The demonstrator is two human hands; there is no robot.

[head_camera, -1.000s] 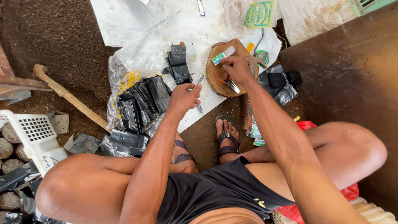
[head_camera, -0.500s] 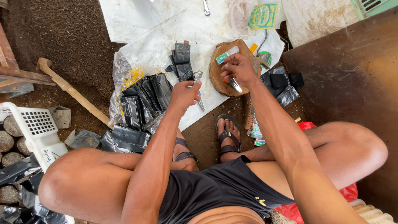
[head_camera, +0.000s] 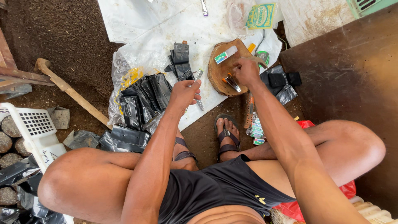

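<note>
Head view, centre frame: left hand (head_camera: pixel 183 93) is clamped on a slim metal tool (head_camera: pixel 198 89); right hand (head_camera: pixel 246 71) pinches a small blade (head_camera: pixel 232 83) on the wooden block (head_camera: pixel 219 74). Black bags (head_camera: pixel 143 97) lie piled at left, apparently mostly unworked.

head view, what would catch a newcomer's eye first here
The two hands at centre: the left hand grips a slim metal tool above the white plastic sheet, while the right hand works on a round wooden block. Left of them lies a heap of black plastic bags, and a wooden handle stretches across the dark soil.
</note>
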